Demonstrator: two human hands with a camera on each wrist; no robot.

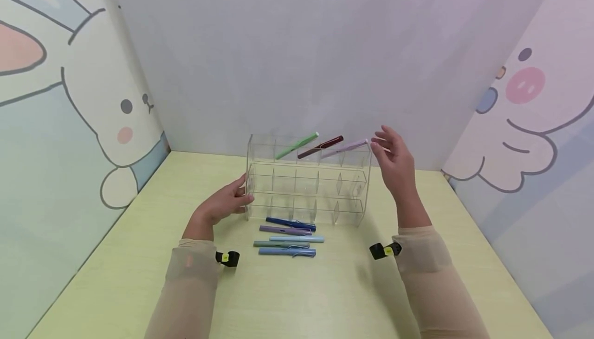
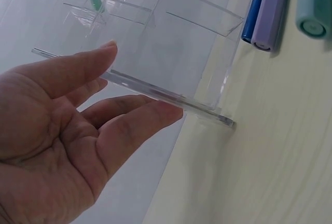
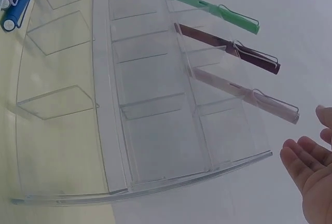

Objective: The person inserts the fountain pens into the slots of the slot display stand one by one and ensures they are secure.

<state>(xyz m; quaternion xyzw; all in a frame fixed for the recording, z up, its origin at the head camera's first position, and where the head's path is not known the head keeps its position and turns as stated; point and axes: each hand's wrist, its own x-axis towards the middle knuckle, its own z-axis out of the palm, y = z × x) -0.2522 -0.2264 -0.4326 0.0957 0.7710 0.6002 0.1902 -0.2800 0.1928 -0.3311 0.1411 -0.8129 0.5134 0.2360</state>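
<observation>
A clear acrylic pen rack (image 1: pixel 306 180) with three tiers of compartments stands on the table. My left hand (image 1: pixel 224 204) grips the rack's left side panel (image 2: pixel 150 88), thumb and fingers at its edge. Near the upper right corner my right hand (image 1: pixel 395 166) is raised, fingers loosely bent and holding nothing. Three pens lean in separate compartments of the top tier: a green pen (image 1: pixel 297 146), a dark red pen (image 1: pixel 320 147) and a lilac pen (image 1: pixel 345 147). In the right wrist view the fingertips are apart from the lilac pen (image 3: pixel 244 94).
In front of the rack several pens lie sideways on the pale table (image 1: pixel 297 298): a dark blue pen (image 1: pixel 291 223), a purple pen (image 1: pixel 285 230), a light blue pen (image 1: pixel 296 238), a grey-green pen (image 1: pixel 281 244) and a blue pen (image 1: pixel 286 252). A grey wall rises behind.
</observation>
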